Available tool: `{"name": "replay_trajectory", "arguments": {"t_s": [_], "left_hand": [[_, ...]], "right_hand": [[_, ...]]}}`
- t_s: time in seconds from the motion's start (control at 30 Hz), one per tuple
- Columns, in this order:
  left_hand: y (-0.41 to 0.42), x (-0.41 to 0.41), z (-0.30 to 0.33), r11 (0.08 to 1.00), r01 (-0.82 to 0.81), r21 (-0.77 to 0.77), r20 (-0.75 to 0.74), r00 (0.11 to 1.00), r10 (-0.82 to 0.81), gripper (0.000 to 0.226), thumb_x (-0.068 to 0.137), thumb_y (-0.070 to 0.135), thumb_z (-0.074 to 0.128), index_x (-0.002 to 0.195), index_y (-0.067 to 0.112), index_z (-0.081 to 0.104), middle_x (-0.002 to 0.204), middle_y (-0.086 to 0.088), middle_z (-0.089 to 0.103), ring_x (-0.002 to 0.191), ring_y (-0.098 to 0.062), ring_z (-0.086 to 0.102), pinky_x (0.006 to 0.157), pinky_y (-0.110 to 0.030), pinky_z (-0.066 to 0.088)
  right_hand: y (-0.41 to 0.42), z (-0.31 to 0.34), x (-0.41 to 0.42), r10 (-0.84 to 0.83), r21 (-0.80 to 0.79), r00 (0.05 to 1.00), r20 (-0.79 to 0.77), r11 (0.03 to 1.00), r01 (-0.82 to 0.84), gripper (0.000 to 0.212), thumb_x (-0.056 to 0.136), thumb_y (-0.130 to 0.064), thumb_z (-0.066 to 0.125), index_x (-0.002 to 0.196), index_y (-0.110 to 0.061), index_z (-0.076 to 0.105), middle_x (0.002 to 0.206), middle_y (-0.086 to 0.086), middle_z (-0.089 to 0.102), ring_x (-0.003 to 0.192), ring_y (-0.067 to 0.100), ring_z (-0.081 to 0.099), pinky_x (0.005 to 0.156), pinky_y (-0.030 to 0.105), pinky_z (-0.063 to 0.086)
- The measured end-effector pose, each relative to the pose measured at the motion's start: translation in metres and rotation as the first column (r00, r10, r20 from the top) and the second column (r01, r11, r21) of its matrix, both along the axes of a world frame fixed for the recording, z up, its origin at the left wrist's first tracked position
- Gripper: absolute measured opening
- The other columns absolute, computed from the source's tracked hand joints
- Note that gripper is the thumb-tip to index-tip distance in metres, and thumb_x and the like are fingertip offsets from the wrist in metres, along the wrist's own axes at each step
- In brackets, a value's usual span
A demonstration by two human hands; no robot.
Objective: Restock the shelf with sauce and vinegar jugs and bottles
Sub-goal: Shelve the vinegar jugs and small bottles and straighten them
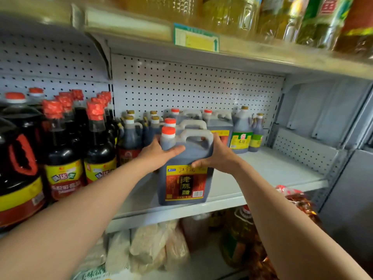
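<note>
You face a pale metal shelf (262,174) with a white pegboard back (191,87) in a shop aisle, its right half bare. Your vinegar jug (184,174) stands upright at the front edge, long axis vertical, label toward you, red cap left, handle on top. Your left hand (159,152) grips its shoulder; your right hand (219,154) curls round the right upper corner
</note>
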State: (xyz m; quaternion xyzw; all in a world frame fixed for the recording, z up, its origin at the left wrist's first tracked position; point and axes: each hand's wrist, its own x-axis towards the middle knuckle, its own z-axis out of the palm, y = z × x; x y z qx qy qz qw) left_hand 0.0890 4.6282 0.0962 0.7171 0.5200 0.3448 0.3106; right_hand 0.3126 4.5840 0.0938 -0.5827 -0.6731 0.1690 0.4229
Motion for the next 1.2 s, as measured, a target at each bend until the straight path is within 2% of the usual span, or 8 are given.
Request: {"name": "replay_trajectory", "arguments": {"t_s": [0.07, 0.17, 0.27, 0.43, 0.53, 0.7, 1.03, 1.2], "left_hand": [[-0.003, -0.007, -0.004, 0.992, 0.076, -0.101, 0.038, 0.997, -0.073, 0.089, 0.07, 0.069, 0.074, 0.142, 0.032, 0.036, 0.132, 0.003, 0.059, 0.114, -0.024, 0.059, 0.078, -0.037, 0.054], [-0.007, -0.017, -0.027, 0.91, 0.244, -0.335, 0.004, 0.966, -0.257, 0.067, 0.07, 0.058, 0.08, 0.127, 0.03, 0.06, 0.12, 0.007, 0.069, 0.114, -0.017, 0.061, 0.077, -0.032, 0.05], [-0.001, -0.018, -0.053, 0.906, 0.276, -0.32, 0.016, 0.958, -0.286, 0.034, 0.075, 0.036, 0.085, 0.106, 0.028, 0.074, 0.103, 0.012, 0.076, 0.098, -0.008, 0.065, 0.063, -0.014, 0.045], [0.013, -0.018, -0.06, 0.905, 0.288, -0.314, 0.064, 0.957, -0.282, 0.031, 0.068, 0.029, 0.091, 0.096, 0.025, 0.077, 0.086, 0.016, 0.076, 0.068, 0.009, 0.067, 0.049, -0.006, 0.044], [0.014, -0.012, -0.06, 0.905, 0.307, -0.295, 0.083, 0.952, -0.296, 0.033, 0.067, 0.025, 0.091, 0.096, 0.026, 0.076, 0.089, 0.014, 0.077, 0.076, 0.004, 0.07, 0.057, -0.01, 0.05], [0.014, 0.007, -0.065, 0.929, 0.292, -0.229, 0.166, 0.952, -0.259, 0.052, 0.065, 0.015, 0.092, 0.112, 0.02, 0.072, 0.106, 0.004, 0.076, 0.098, -0.013, 0.072, 0.093, -0.035, 0.056], [0.032, 0.027, -0.064, 0.938, 0.279, -0.204, 0.128, 0.958, -0.257, 0.058, 0.065, 0.022, 0.093, 0.118, 0.018, 0.069, 0.107, 0.003, 0.075, 0.099, -0.013, 0.071, 0.097, -0.038, 0.055], [0.049, 0.046, -0.065, 0.946, 0.247, -0.209, 0.072, 0.969, -0.237, 0.092, 0.061, 0.032, 0.094, 0.141, 0.015, 0.05, 0.124, 0.0, 0.068, 0.11, -0.017, 0.066, 0.1, -0.037, 0.052]], "right_hand": [[0.002, -0.001, 0.002, 0.0, 0.004, 1.0, -0.01, 1.0, 0.0, 0.099, 0.053, -0.023, 0.1, 0.133, -0.021, 0.042, 0.116, -0.019, 0.052, 0.114, 0.008, 0.054, 0.084, 0.016, 0.048], [0.006, -0.005, 0.006, 0.011, 0.002, 1.0, -0.002, 1.0, -0.011, 0.1, 0.051, -0.028, 0.101, 0.132, -0.024, 0.043, 0.118, -0.018, 0.052, 0.116, 0.011, 0.053, 0.091, 0.026, 0.051], [0.009, -0.006, 0.008, 0.036, -0.008, 0.999, -0.003, 0.999, -0.036, 0.112, 0.041, -0.048, 0.098, 0.135, -0.025, 0.041, 0.122, -0.016, 0.052, 0.12, 0.012, 0.053, 0.099, 0.041, 0.051], [0.012, -0.004, 0.009, 0.062, -0.015, 0.998, 0.001, 0.998, -0.062, 0.115, 0.037, -0.056, 0.093, 0.134, -0.025, 0.041, 0.12, -0.018, 0.05, 0.116, 0.008, 0.053, 0.099, 0.041, 0.051], [0.015, -0.003, 0.016, 0.067, -0.029, 0.998, 0.018, 0.997, -0.066, 0.106, 0.043, -0.046, 0.097, 0.131, -0.025, 0.042, 0.118, -0.015, 0.051, 0.117, 0.011, 0.053, 0.101, 0.046, 0.05], [0.02, -0.002, 0.032, 0.089, -0.075, 0.995, -0.034, 0.993, -0.091, 0.125, 0.031, -0.061, 0.095, 0.137, -0.023, 0.04, 0.128, 0.001, 0.057, 0.124, 0.022, 0.056, 0.101, 0.05, 0.051], [0.035, -0.003, 0.052, 0.074, -0.039, 0.997, -0.024, 0.996, -0.075, 0.111, 0.047, -0.034, 0.098, 0.141, -0.015, 0.042, 0.136, 0.004, 0.054, 0.13, 0.021, 0.052, 0.107, 0.051, 0.045], [0.043, 0.001, 0.065, 0.091, -0.051, 0.995, -0.043, 0.994, -0.094, 0.108, 0.049, -0.029, 0.094, 0.141, -0.014, 0.039, 0.136, 0.01, 0.053, 0.129, 0.025, 0.053, 0.105, 0.052, 0.047]]}}
